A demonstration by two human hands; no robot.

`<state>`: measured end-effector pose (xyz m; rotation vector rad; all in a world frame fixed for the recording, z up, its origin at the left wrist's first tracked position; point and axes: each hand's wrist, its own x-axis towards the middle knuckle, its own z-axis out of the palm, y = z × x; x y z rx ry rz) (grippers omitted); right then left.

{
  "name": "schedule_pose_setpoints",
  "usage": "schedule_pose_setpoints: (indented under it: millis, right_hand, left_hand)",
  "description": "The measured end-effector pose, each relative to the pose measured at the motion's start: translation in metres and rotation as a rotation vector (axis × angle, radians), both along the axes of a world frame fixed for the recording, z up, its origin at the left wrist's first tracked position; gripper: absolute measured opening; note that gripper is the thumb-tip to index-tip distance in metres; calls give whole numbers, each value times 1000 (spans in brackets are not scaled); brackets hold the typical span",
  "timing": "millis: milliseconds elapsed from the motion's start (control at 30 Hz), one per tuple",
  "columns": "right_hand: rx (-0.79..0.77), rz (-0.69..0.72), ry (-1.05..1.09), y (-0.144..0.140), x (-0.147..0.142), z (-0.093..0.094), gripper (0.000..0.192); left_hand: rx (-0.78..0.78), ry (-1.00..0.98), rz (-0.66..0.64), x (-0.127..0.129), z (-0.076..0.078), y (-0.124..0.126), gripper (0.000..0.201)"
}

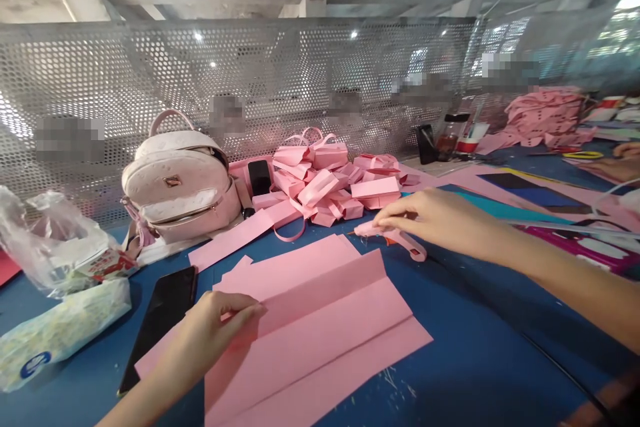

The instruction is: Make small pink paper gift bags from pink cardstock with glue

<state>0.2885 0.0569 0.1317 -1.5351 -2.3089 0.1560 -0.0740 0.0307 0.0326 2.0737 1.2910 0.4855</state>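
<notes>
In front of me lies a sheet of pink paper with long creases; a raised fold runs across it. My left hand pinches the paper at the left end of this fold, thumb against fingers. Farther right, my right hand has its fingertips closed on the body of a pink hot glue gun. The gun is low over the blue tabletop, its nozzle pointing left, just beyond the paper's far right corner. A black cord crosses the table at the right.
Behind the paper is a heap of folded pink paper pieces. A pale pink backpack stands at the back left. A black phone, a plastic bag and a tissue pack lie left. Another person's hand is far right.
</notes>
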Motion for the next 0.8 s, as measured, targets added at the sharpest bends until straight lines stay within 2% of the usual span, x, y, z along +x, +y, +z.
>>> schedule_pose_setpoints:
  millis: [33,100,167,233,267,333,400,533,633,767,800]
  right_hand:
    - [-38,26,-7,-5,-8,-1,32]
    - [-84,189,-29,-17,-26,-8,26]
    - [-209,378,-69,-30,-41,-21,18]
    - [-253,558,-117,-39,-52,-38,31]
    - [-244,601,-137,-41,-56,-46,41]
    - [-249,639,-153,-44,-61,-59,53]
    - [-271,645,-164,-43,-63,-67,57]
    - [-294,637,-158,-41,-64,-70,57]
    - [-282,612,-140,-42,-64,-70,55]
    - [-275,559,-139,-44,-61,-73,52]
    - [-268,546,-140,-45,-60,-74,51]
  left_hand:
    - [19,27,6,0,-1,0,44]
    - [76,85,16,0,-3,-1,44]
    - [155,133,22,-1,-6,-1,42]
    - [232,163,17,-1,-7,-2,38]
    - [268,175,16,-1,-7,-3,35]
    - [326,211,12,0,-6,-4,29]
    - [362,280,5,1,-4,-5,24]
    - [446,450,-37,3,-5,-8,13]
    - [547,515,-78,3,-9,-11,25]
    - [629,562,-117,3,-12,-13,59]
    - [625,568,-129,3,-12,-13,61]
